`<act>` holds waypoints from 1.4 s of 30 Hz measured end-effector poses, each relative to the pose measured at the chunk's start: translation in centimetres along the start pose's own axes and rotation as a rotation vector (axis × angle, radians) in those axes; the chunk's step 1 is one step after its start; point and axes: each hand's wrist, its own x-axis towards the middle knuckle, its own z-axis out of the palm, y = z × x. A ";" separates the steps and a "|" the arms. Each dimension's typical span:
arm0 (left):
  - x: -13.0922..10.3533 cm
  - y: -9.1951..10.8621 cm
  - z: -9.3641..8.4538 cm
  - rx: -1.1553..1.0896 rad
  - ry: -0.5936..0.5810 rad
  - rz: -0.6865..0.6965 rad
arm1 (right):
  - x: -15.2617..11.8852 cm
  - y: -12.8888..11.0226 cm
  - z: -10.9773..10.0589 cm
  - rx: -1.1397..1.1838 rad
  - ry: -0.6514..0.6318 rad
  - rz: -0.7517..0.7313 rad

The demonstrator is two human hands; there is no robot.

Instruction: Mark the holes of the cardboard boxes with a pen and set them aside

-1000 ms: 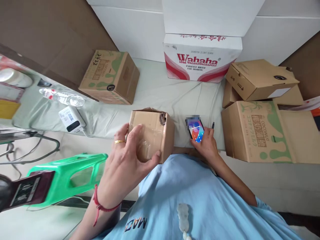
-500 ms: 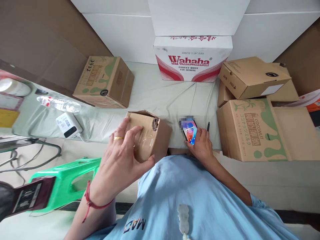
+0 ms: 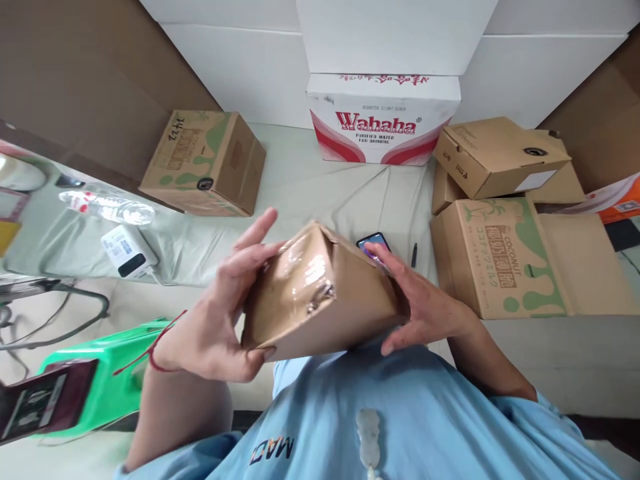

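A brown cardboard box (image 3: 320, 300) with shiny clear tape and a torn corner is held tilted in front of my blue shirt. My left hand (image 3: 220, 313) grips its left end, thumb below and fingers along the far edge. At the right end, my right hand (image 3: 425, 303) is spread around the box, fingers on the far side and thumb at the near side. Just behind the box lies a smartphone (image 3: 373, 240), lit and partly hidden by the box and my right fingers. A black pen (image 3: 414, 255) rests to the phone's right.
A white and red Wahaha water carton (image 3: 380, 130) stands at the back. Coconut cartons sit at left (image 3: 205, 163) and right (image 3: 510, 260), with a flatter box (image 3: 503, 157) behind the right one. A plastic bottle (image 3: 107, 207), white device (image 3: 129, 250) and green stool (image 3: 100, 380) are leftward.
The box has been lifted, turned and brought toward the middle by my left hand. My right hand has let go of the phone and moved to the box's right end.
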 end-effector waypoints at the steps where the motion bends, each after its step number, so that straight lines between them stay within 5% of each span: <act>1: 0.7 -0.4 0.3 -0.109 -0.075 0.043 | 0.3 -0.5 -0.3 -0.027 -0.025 -0.028; 5: 2.9 -1.7 1.5 -0.368 -0.248 0.051 | 0.7 -2.3 -1.0 -0.147 0.002 -0.050; 10: 2.7 -3.6 4.0 -0.426 -0.038 0.055 | 1.4 -3.0 -2.8 -0.253 0.201 0.207; 15: 0.1 -5.0 5.8 -0.563 -0.045 -0.021 | 5.7 2.9 -7.6 -0.457 0.513 0.495; 19: -2.3 -5.4 5.9 -0.563 -0.077 -0.051 | 9.8 8.7 -11.2 -0.615 0.560 0.555; 22: -3.7 -5.6 5.6 -0.523 -0.058 -0.070 | 11.7 10.0 -12.0 -0.732 0.529 0.577; 29: -5.4 -6.1 5.9 -0.446 -0.023 -0.157 | 13.3 8.2 -8.7 -0.942 0.199 0.421; 32: -5.4 -6.7 6.4 -0.338 0.064 -0.229 | 13.6 9.5 -8.4 -0.872 0.243 0.443; 37: -3.5 -10.4 5.8 -0.262 0.504 -0.437 | 12.6 7.2 -7.0 -0.841 0.355 0.347; 40: -1.4 -14.1 3.5 -0.064 0.844 -0.588 | 10.0 2.8 -2.5 -0.821 0.302 0.232; 42: -0.1 -16.8 1.3 0.109 0.946 -0.650 | 7.6 0.8 1.3 -0.780 0.269 0.213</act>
